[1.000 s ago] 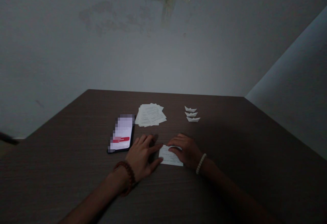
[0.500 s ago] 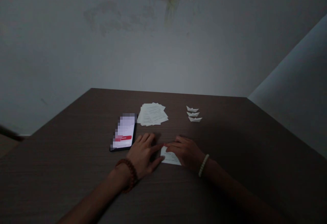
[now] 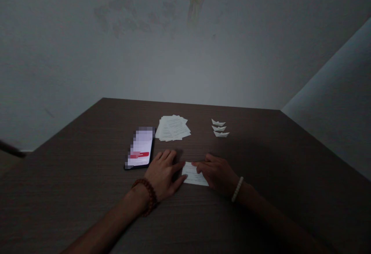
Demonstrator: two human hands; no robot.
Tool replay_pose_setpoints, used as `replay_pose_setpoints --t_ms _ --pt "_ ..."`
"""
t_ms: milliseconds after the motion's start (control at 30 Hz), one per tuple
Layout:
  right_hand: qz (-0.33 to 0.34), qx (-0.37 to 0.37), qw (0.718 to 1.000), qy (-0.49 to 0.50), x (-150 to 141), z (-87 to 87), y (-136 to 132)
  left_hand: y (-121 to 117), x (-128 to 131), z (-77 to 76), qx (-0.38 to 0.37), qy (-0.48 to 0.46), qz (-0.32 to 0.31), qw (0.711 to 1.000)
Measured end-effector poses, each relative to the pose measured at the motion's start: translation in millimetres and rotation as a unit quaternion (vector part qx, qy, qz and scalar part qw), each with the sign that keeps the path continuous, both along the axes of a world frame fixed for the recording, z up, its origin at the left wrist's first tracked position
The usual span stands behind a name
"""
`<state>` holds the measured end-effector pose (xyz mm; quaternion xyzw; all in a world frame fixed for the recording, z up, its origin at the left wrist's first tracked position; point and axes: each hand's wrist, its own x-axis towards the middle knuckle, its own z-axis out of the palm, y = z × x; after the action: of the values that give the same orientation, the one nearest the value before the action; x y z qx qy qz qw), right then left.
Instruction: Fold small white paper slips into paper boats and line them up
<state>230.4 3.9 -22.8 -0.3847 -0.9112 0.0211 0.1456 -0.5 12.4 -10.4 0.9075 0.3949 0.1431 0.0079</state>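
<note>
A small white sheet of printed paper (image 3: 194, 177) lies flat on the dark wooden table between my hands. At its left side my left hand (image 3: 162, 173) rests palm down, fingers apart, with the index fingertip and thumb tip at two of the paper's corners. My right hand (image 3: 216, 172) covers the right part of the sheet; its fingers are curled together and press on the upper edge. Part of the paper is hidden under that hand. Three folded paper boats (image 3: 219, 128) stand in a row farther back.
Left of centre lies a loose stack of printed papers (image 3: 172, 129). A phone (image 3: 142, 149) with a lit screen is just beyond my left hand. The table (image 3: 87, 138) reaches a grey wall (image 3: 185, 64) at the back.
My right hand first slid left along the paper's upper edge, then back to the right, baring more print. My left hand stays at the left corners. The view has shifted slightly.
</note>
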Motion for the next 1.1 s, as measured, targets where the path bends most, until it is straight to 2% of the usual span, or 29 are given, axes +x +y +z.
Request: replay_pose_setpoints --t_ms 633,967,1100 --pt "-0.08 -0.052 0.995 0.008 29 3.1 -19 -1 0 -2.4 0.006 0.0 0.004 1.0" --pt "-0.087 -0.044 0.995 0.022 36 3.8 -24 -1 -1 -4.9 0.011 -0.009 -0.001 1.0" --pt "-0.076 -0.028 0.997 0.006 30 9.7 -20 -1 0 -4.6 0.011 -0.025 -0.009 1.0"
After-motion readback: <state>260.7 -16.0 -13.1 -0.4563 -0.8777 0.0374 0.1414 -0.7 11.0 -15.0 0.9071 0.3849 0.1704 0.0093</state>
